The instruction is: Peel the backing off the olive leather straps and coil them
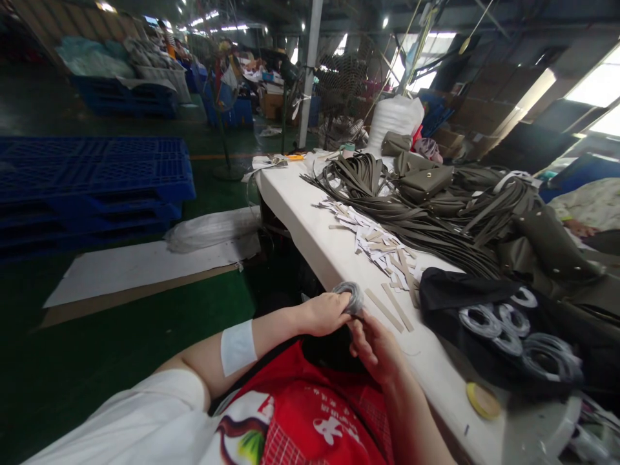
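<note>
At the near edge of the white table, my left hand (pixel 325 314) is closed around a small coil of thin grey cord or tubing (pixel 356 297). The coil stands out above the fist. My right hand (pixel 376 345) meets it from the other side, thumb and forefinger at the coil's lower edge and the other fingers loosely curled. Exactly what those fingertips pinch is partly hidden. Right of the hands lie two narrow grey-brown strips (pixel 383 310). More coils, white ones (pixel 480 321) and a larger grey one (pixel 549 357), rest on a black cloth (pixel 445 297).
Along the white table (pixel 295 206) lie a heap of paper strips (pixel 372 239), dark olive straps (pixel 416 223) and bags (pixel 426 181). A yellow tape roll (pixel 483 400) sits near the front. Blue pallets (pixel 92 174) stand on the left floor. Another person's hand (pixel 581 228) shows far right.
</note>
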`<state>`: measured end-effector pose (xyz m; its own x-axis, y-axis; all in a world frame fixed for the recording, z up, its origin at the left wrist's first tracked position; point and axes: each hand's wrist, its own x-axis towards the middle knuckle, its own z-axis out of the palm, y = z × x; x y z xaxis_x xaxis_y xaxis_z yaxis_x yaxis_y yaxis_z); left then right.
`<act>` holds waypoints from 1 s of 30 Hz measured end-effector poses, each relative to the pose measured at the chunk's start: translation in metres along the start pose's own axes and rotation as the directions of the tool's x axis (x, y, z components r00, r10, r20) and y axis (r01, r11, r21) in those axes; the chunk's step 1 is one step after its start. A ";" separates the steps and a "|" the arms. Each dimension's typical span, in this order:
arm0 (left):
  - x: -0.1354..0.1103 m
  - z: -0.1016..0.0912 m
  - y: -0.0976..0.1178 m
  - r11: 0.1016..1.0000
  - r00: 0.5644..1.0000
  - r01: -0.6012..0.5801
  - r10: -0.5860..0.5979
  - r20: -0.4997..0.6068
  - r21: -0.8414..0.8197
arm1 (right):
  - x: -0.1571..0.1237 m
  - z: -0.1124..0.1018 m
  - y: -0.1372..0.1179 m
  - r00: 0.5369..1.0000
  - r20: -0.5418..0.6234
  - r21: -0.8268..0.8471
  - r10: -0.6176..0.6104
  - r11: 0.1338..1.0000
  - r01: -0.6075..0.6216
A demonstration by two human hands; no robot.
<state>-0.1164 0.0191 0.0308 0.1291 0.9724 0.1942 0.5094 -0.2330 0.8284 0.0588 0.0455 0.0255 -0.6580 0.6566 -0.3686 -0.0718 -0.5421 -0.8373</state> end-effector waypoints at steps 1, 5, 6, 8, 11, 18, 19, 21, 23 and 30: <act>0.000 -0.001 -0.002 0.999 1.000 0.022 -0.022 0.002 -0.040 | -0.003 -0.002 -0.005 0.996 -0.027 -0.089 -0.085 0.993 0.082; -0.003 -0.004 -0.011 0.912 0.917 0.286 -0.172 0.361 -0.293 | -0.016 -0.002 -0.032 0.863 0.067 -0.681 -0.500 0.610 0.406; -0.006 -0.002 -0.014 0.834 0.848 0.415 -0.210 0.486 -0.363 | -0.018 0.000 -0.035 0.848 0.170 -0.774 -0.501 0.464 0.430; -0.012 0.007 -0.020 0.630 0.705 0.639 -0.251 0.664 -0.440 | -0.021 0.005 -0.031 0.878 0.327 -0.849 -0.350 0.300 0.435; -0.030 0.029 -0.028 0.442 0.556 0.793 -0.245 0.794 -0.419 | -0.024 0.009 -0.001 0.936 0.339 -0.876 -0.090 0.332 0.349; -0.063 0.064 -0.039 0.302 0.527 0.845 -0.340 0.779 -0.440 | -0.032 -0.011 0.069 0.979 0.201 -0.829 0.014 0.536 0.163; -0.064 0.066 -0.039 0.311 0.556 0.829 -0.380 0.739 -0.464 | -0.032 -0.014 0.074 0.986 0.168 -0.818 -0.008 0.557 0.144; -0.066 0.071 -0.037 0.338 0.612 0.791 -0.449 0.651 -0.511 | -0.032 -0.018 0.084 0.995 0.082 -0.795 -0.062 0.598 0.103; -0.069 0.075 -0.032 0.395 0.676 0.734 -0.500 0.541 -0.552 | -0.033 -0.021 0.093 0.994 0.001 -0.778 -0.113 0.624 0.072; -0.081 0.083 -0.017 0.701 0.840 0.543 -0.466 0.278 -0.463 | -0.045 -0.025 0.071 0.993 0.103 -0.802 -0.059 0.586 0.118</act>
<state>-0.0648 -0.0565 -0.0423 0.1075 0.9230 -0.3694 0.0331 0.3680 0.9292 0.1024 -0.0097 -0.0278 -0.7266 0.6297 -0.2748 0.4810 0.1806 -0.8579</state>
